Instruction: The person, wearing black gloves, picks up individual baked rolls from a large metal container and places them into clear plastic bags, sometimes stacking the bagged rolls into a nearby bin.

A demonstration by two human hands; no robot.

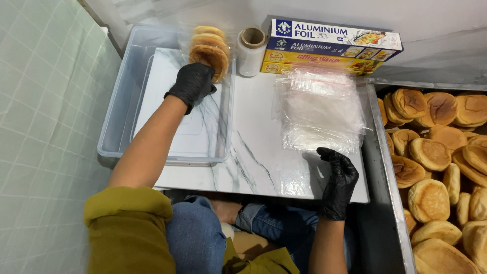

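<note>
My left hand (192,83), in a black glove, is closed on a clear bag of several round buns (209,46), standing them on edge at the far right corner of a clear plastic tub (117,109). My right hand (337,177), also gloved in black, rests open on the marble board (256,162), its fingertips at the near edge of a pile of clear plastic bags (319,109). It holds nothing.
A roll of cling film (251,50) and two long boxes, a blue one (332,38) on a yellow one (314,63), stand at the back. A metal tray (380,147) on the right is full of loose buns (430,155). Green checked cloth lies left.
</note>
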